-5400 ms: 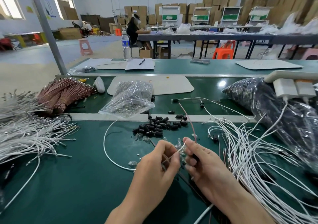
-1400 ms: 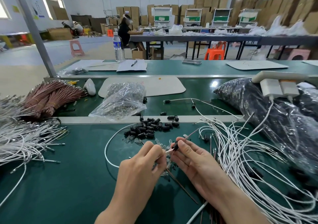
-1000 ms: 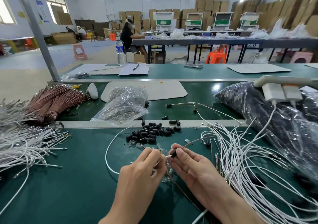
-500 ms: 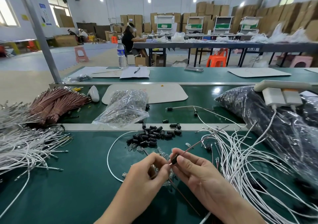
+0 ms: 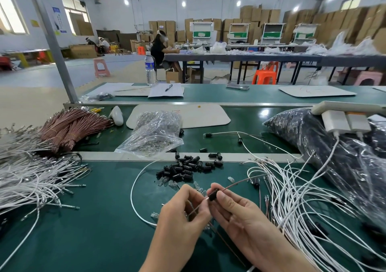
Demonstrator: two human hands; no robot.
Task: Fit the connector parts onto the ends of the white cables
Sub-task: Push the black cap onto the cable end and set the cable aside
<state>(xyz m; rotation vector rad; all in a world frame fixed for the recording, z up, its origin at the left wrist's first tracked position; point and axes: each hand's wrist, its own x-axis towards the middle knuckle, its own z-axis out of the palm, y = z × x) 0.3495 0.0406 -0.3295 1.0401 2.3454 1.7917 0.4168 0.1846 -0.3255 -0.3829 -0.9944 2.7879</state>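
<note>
— Where's the work happening?
— Near the centre of the green table (image 5: 83, 230). The right hand (image 5: 240, 215) pinches a black connector part (image 5: 213, 194) between thumb and forefinger. A brown wire (image 5: 236, 184) trails from it to the right.
— And the other hand?
— The left hand (image 5: 181, 211), fingers curled, pinches the end of a white cable (image 5: 131, 192) that loops away to the left. Its tip sits right at the part's left end. It's too small to tell whether it is seated inside.
— Supplies?
— A pile of black connector parts (image 5: 183, 168) lies just beyond the hands. There's a tangle of white cables (image 5: 302, 198) to the right, another white bundle (image 5: 27, 180) at far left, and a clear plastic bag (image 5: 154, 134) beyond the pile.
</note>
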